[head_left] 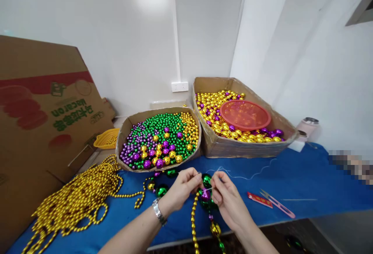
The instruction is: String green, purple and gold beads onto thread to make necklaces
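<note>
Two hands, fingertips pinched tight on white thread [208, 189]: your left hand [186, 184], your right hand [225, 193]. Thread runs crosswise between them, in front of purple bead [205, 195]; gold bead strand [193, 219] hangs toward you, nearer left.

Table: blue cloth [305, 176] over the top, running past both boxes toward the front edge.
Left end: heap of gold bead chains [78, 195], loops spread on the cloth, one length trailing right.
Back middle: bead box [199, 141], smaller carton.
Back right: large carton [239, 149], just beside the smaller.
Centre: bead strand with a big green ball [161, 190].
Right of centre: white thread [247, 177], loosely curved.
Front right: red packet [260, 199]; pink snips [281, 205] near it, blades apart; thin needle [300, 199] beyond.
</note>
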{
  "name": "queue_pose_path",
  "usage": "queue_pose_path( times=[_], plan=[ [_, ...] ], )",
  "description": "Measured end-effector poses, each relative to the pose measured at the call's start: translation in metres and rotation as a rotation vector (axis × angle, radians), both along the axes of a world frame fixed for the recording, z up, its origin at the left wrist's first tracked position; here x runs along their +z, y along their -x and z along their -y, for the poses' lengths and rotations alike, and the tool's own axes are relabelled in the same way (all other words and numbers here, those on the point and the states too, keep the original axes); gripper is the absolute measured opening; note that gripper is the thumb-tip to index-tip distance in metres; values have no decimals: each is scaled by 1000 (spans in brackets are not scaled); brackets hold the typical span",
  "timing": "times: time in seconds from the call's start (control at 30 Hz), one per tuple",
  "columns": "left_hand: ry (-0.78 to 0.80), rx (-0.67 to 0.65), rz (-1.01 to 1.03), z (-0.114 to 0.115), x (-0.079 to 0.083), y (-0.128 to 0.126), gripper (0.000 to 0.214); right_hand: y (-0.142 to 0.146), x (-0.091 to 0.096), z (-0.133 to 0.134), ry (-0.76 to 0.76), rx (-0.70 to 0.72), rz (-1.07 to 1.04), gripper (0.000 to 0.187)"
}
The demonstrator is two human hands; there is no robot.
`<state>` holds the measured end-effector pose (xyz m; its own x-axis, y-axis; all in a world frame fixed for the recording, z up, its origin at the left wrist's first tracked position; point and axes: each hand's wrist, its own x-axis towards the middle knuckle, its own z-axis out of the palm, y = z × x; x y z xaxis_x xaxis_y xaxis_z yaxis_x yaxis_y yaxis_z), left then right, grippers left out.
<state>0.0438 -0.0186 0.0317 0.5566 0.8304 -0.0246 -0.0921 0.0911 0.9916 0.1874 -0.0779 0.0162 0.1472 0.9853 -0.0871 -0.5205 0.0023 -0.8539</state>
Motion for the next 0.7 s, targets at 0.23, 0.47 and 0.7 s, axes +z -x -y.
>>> queue_pose_path(
  times=[0.23, 0.47, 0.7],
  plan=[
    [-6, -41, 59, 0, 5, 5, 25, -11, 5, -8, -51, 12, 240, 26],
    [-45, -11, 88, 3, 7, 0, 22, -15, 10, -15, -59, 215, 366, 33],
    [-339, -14, -84, 0, 15, 4, 13, -37, 19, -24, 1, 309, 633, 33]
  ],
)
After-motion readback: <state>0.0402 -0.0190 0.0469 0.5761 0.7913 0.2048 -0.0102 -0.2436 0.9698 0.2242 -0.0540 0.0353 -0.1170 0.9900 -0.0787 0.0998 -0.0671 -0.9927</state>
